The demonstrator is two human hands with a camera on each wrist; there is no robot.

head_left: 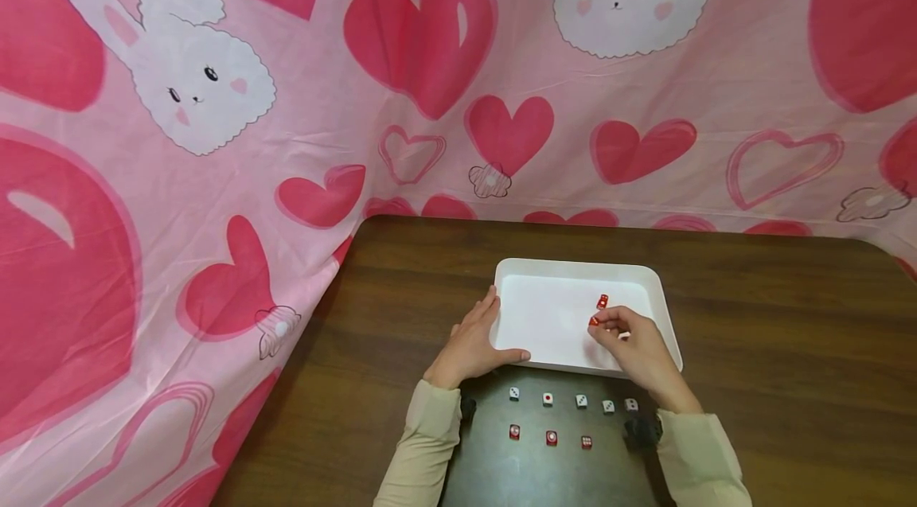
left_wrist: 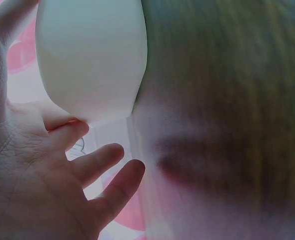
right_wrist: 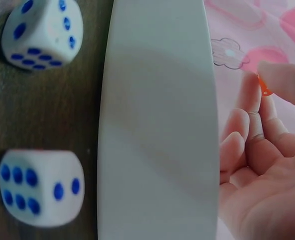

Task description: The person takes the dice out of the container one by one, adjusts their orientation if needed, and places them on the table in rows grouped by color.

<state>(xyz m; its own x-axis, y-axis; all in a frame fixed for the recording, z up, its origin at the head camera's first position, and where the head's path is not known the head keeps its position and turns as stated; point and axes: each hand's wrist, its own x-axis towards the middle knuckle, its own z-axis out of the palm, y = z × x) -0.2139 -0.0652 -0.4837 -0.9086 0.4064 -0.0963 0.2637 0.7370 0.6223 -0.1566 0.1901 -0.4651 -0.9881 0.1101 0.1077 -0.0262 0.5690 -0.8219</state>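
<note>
My right hand [head_left: 641,352] is over the right part of a shallow white tray [head_left: 537,316], pinching a small red die [head_left: 594,321] between thumb and fingertips. In the right wrist view only an orange-red bit of that die [right_wrist: 265,86] shows between the fingers. Just beyond the fingertips, another red die [head_left: 602,302] lies on the tray floor. My left hand [head_left: 473,344] rests at the tray's front left corner, thumb along the front rim and spread fingers against the left side. The left wrist view shows these fingers fairly straight beside the tray wall [left_wrist: 92,55].
In front of the tray stands a row of several white dice [head_left: 548,399]. Nearer the body are three red dice, one of them in the middle [head_left: 552,438]. All sit on the dark wooden table [head_left: 774,348]. Pink heart-patterned cloth [head_left: 430,149] hangs behind and to the left.
</note>
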